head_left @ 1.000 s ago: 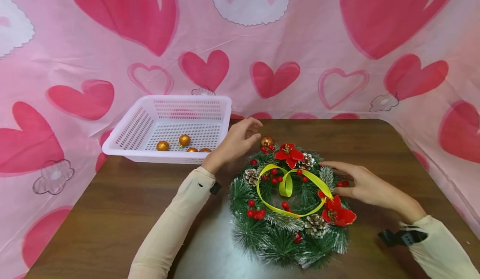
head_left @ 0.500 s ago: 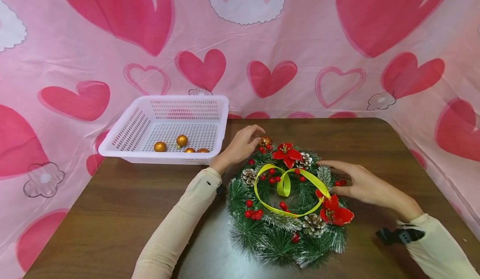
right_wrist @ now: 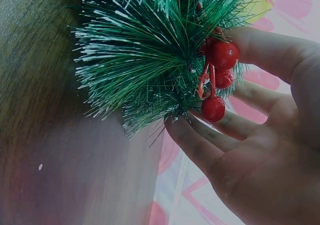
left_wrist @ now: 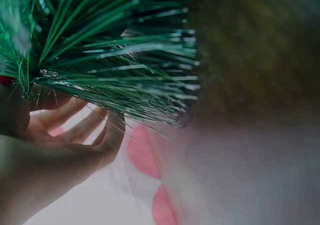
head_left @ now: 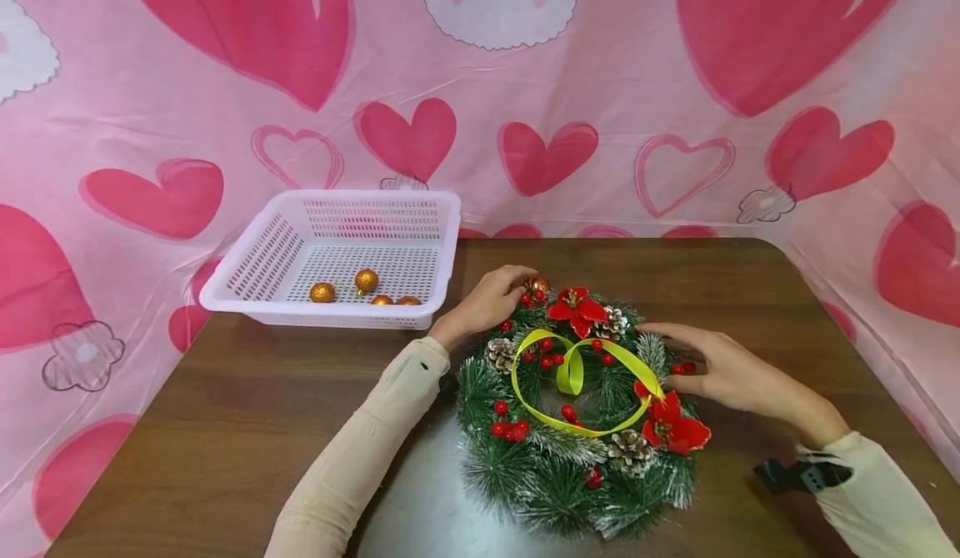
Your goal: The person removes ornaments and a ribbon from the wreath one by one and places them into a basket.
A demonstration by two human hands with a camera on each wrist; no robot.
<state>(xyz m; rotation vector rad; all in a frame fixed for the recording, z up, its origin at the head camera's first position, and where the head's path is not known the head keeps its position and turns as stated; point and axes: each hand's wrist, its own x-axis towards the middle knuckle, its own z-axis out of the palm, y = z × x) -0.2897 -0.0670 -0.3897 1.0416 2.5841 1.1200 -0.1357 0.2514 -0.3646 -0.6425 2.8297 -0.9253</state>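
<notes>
A green artificial Christmas wreath (head_left: 495, 458) lies on the table, trimmed with red poinsettias (head_left: 576, 312), pine cones, red berries (right_wrist: 223, 54) and a yellow ribbon (head_left: 581, 429). My left hand (head_left: 491, 299) is at its far left edge, fingers curled in against the greenery. Its fingertips reach a gold bauble (head_left: 537, 284) there; pine needles partly hide them in the left wrist view. On the right side, my right hand (head_left: 731, 374) holds the wreath edge, thumb at the near side and fingers behind the needles, close to the berries.
A white plastic basket (head_left: 442, 249) stands at the back left of the brown wooden table (head_left: 247, 399), with several gold baubles (head_left: 366, 280) in it. A pink cloth (head_left: 480, 141) printed with hearts hangs behind the table.
My left hand has come down and forward from just left of the gold bauble to the wreath's edge, its fingertips now at the bauble. The right hand has stayed in place.
</notes>
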